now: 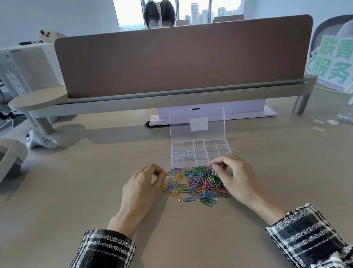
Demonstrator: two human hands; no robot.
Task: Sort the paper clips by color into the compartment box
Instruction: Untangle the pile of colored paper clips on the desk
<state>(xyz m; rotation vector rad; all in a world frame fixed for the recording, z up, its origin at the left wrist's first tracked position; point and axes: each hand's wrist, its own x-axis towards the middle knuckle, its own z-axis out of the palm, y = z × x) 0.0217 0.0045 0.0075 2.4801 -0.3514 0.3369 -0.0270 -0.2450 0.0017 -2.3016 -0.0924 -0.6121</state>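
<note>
pinches a pale clip with right hand fingers over the paper clips. curls left hand fingers at the pile's edge (cannot tell if gripping).

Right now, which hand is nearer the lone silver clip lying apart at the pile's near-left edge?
Left. The left hand sits just left of the silver clip; the right hand is across the pile, at its right side.

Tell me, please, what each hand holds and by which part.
Cannot be told: left hand and right hand pinch at the paper clip pile, but any held clip is indiscernible.
</note>
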